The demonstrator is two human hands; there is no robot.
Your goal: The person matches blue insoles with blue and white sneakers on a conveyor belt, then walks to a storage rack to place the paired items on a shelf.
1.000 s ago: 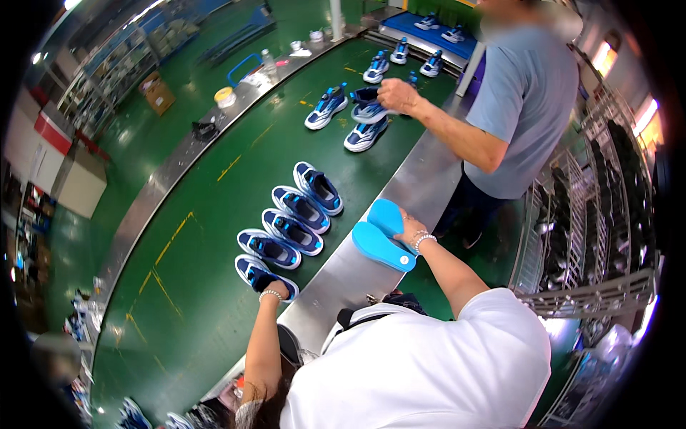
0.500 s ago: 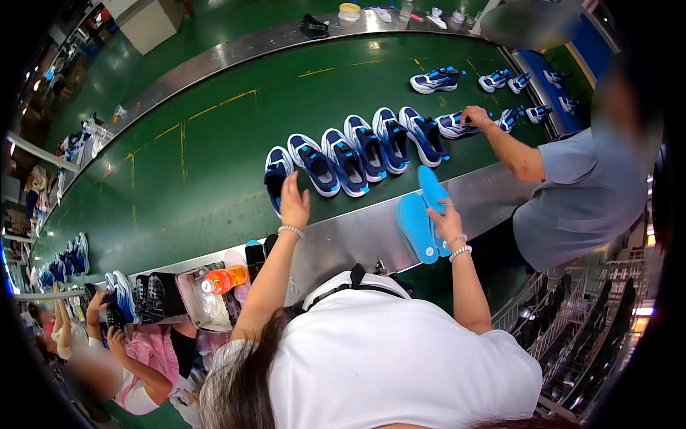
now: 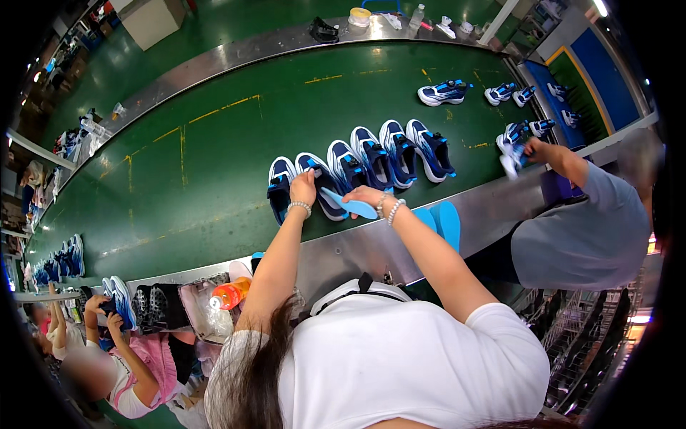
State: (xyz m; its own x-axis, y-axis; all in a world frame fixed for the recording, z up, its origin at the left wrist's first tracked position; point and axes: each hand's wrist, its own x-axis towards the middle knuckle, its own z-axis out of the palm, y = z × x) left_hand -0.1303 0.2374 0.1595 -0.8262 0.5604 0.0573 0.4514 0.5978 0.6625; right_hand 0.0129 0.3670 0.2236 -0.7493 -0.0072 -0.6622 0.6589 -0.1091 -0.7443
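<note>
- Insole [image 3: 350, 204], pale blue and flat, sits clamped in the right hand [image 3: 366, 197]; its long axis runs roughly from ten o'clock to four o'clock, the narrower tip pointing toward the left hand.
- From the right hand, the nearest open shoe [image 3: 319, 180] lies at about ten o'clock, just beside the insole's tip (the tip overlaps that shoe's collar in this view, though whether it touches cannot be told).
- Left hand [image 3: 304, 189] is the nearer one to that shoe: its fingers are curled together over the collar, between this shoe and the neighbouring dark shoe [image 3: 279, 190] at nine o'clock.
- Right hand's fingers are closed around the insole's rear half, thumb side hidden, wrist carrying pale bead bracelets.
- Row of blue and white shoes [image 3: 396, 151] continues toward two o'clock on the green conveyor belt [image 3: 214, 164], toes pointing away from the person.
- Two more blue insoles [image 3: 439, 218] lie on the steel counter [image 3: 343, 250] at four o'clock from the right hand, near but apart from it.
- A co-worker's hand [image 3: 534, 149] works a shoe far off at three o'clock.
</note>
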